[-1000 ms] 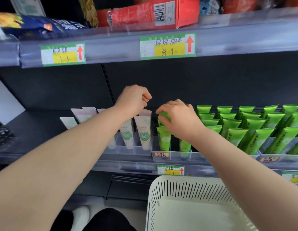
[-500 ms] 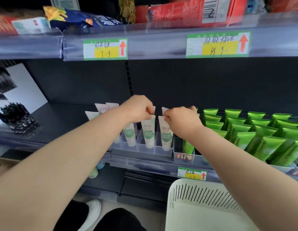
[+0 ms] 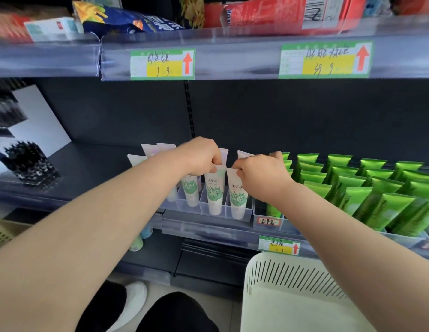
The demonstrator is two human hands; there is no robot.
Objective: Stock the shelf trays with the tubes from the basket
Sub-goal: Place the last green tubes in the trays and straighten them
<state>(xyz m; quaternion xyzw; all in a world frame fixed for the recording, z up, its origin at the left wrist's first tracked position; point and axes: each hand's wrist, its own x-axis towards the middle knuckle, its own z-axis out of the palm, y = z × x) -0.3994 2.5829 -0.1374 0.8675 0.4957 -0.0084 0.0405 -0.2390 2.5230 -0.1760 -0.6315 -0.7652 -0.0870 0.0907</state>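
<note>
Two white tubes stand upright, cap down, side by side in the clear shelf tray [image 3: 242, 213]. The left tube [image 3: 215, 192] has its flat crimped top pinched between the curled fingers [image 3: 214, 161] of the left hand [image 3: 199, 155]. The right tube [image 3: 237, 196] is pinched at its top edge the same way by the right hand [image 3: 261, 171], whose fingers are closed tight around it. The two hands sit just beside each other, knuckles nearly touching.

To the left of the left hand's fingers another white tube [image 3: 190, 190] stands in the next slot, partly hidden by the wrist, with more pale tube tops behind it. To the right of the right hand's fingers, rows of green tubes [image 3: 352, 188] lean back in their own trays. Below the right forearm sits the white slotted basket [image 3: 280, 274]; no tubes show in the part that is visible.
</note>
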